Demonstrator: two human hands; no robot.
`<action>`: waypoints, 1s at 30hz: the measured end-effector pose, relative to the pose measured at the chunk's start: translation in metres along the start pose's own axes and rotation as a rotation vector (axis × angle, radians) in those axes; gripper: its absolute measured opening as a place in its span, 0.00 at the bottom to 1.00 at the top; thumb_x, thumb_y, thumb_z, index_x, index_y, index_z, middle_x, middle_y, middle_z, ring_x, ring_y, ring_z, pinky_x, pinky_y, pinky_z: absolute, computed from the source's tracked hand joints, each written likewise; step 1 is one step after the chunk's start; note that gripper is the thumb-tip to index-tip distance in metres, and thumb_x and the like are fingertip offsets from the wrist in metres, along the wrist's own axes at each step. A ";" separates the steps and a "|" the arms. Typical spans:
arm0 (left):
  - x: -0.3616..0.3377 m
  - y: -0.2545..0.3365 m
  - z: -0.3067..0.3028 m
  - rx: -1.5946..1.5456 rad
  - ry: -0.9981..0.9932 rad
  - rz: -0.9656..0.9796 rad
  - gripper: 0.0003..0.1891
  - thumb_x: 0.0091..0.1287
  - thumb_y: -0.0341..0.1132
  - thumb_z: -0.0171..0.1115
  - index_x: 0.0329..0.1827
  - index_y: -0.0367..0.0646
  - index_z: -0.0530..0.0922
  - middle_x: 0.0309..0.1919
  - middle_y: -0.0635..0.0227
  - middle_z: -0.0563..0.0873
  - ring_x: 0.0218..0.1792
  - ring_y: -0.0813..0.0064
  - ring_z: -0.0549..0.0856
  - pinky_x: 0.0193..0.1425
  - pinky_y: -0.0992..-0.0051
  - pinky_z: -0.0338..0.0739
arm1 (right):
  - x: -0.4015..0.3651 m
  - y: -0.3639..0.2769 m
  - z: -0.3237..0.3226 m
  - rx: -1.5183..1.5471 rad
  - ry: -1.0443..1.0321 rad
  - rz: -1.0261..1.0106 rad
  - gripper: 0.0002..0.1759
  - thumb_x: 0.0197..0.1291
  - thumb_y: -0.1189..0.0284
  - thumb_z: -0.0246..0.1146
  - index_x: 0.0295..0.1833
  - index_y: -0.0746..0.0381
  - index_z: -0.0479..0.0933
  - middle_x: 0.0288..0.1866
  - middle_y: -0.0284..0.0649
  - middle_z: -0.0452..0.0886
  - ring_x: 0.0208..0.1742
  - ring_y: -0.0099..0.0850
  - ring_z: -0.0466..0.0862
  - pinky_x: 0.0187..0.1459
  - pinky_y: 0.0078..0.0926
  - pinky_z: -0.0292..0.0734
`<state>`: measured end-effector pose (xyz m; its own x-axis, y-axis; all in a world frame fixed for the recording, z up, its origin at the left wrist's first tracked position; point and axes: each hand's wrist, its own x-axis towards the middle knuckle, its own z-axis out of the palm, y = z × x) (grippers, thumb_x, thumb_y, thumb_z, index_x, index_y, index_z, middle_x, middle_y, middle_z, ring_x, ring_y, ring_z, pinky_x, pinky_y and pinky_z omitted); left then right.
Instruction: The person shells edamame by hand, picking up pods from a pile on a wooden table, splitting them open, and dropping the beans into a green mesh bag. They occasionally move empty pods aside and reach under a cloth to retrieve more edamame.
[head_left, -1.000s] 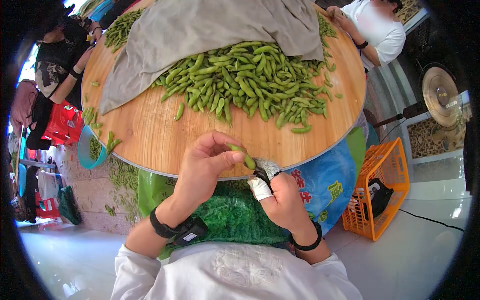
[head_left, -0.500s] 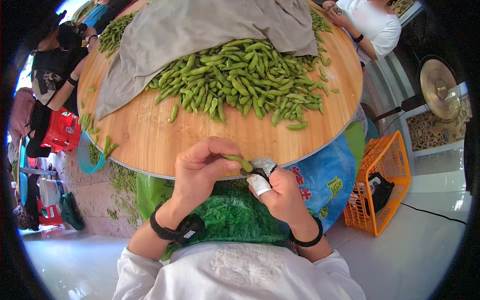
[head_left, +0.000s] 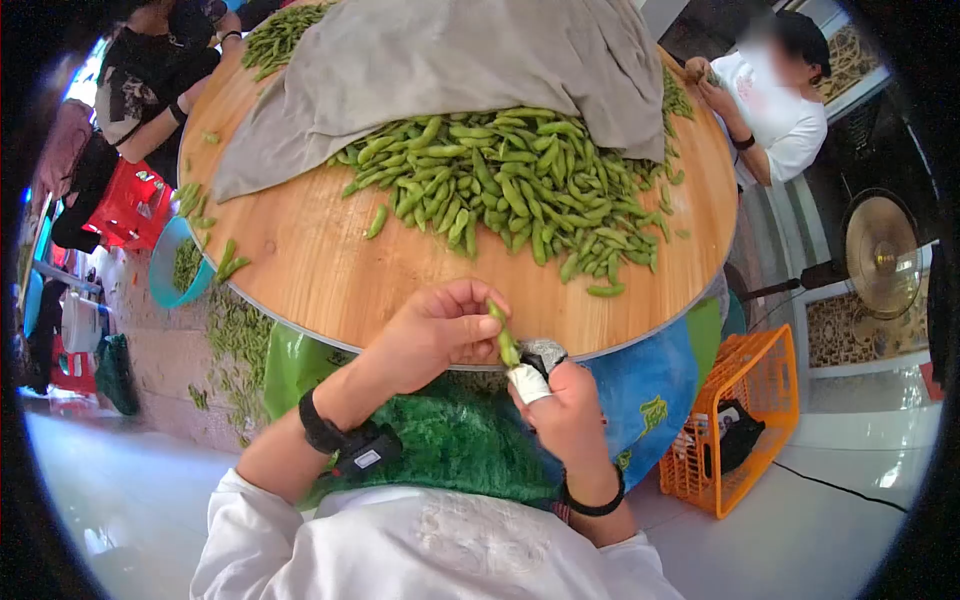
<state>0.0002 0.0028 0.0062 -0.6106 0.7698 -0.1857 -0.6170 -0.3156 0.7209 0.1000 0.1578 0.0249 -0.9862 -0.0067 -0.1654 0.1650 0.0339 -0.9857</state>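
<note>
My left hand (head_left: 440, 335) pinches a green bean pod (head_left: 503, 333) by its upper end, over the near edge of the round wooden table (head_left: 330, 265). The pod points down toward my right hand (head_left: 568, 405), whose thumb is wrapped in white tape and lies at the pod's lower tip. Fingers of my right hand are curled round a small silvery grey thing (head_left: 543, 352), too hidden to name. Beyond both hands lies a large heap of green pods (head_left: 500, 185), partly under a grey cloth (head_left: 430, 65).
An orange crate (head_left: 735, 420) with a black item stands on the floor at right, near a fan (head_left: 882, 250). A teal basin (head_left: 180, 262) and fallen pods are at left. One person (head_left: 150, 90) sits at left, another (head_left: 780, 115) at right.
The pod has swung from slanting sideways to nearly upright between my hands. My right hand has turned and dropped slightly. The view has shifted, so the table sits a little further right.
</note>
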 end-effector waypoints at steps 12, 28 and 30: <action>-0.004 -0.008 0.017 0.083 0.134 -0.024 0.06 0.60 0.26 0.63 0.39 0.35 0.77 0.30 0.69 0.83 0.29 0.83 0.81 0.35 0.84 0.76 | -0.004 -0.003 -0.005 0.106 0.145 0.039 0.06 0.60 0.76 0.56 0.40 0.68 0.73 0.21 0.42 0.73 0.22 0.27 0.74 0.25 0.27 0.70; -0.014 -0.016 0.035 0.613 0.064 0.094 0.05 0.63 0.28 0.60 0.36 0.34 0.77 0.26 0.72 0.77 0.25 0.83 0.75 0.29 0.81 0.71 | 0.002 -0.010 -0.019 0.185 0.192 0.056 0.03 0.57 0.74 0.62 0.33 0.61 0.75 0.20 0.29 0.73 0.17 0.16 0.66 0.18 0.15 0.57; -0.016 -0.014 0.033 0.493 0.041 -0.008 0.05 0.64 0.29 0.59 0.36 0.34 0.77 0.27 0.72 0.78 0.25 0.83 0.76 0.29 0.81 0.71 | 0.004 -0.005 -0.021 0.362 0.141 0.061 0.02 0.57 0.75 0.61 0.33 0.60 0.75 0.19 0.28 0.71 0.15 0.14 0.63 0.16 0.14 0.53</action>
<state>0.0346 0.0130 0.0211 -0.6319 0.7455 -0.2118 -0.3199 -0.0019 0.9475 0.0951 0.1790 0.0302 -0.9624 0.1223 -0.2425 0.1920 -0.3250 -0.9260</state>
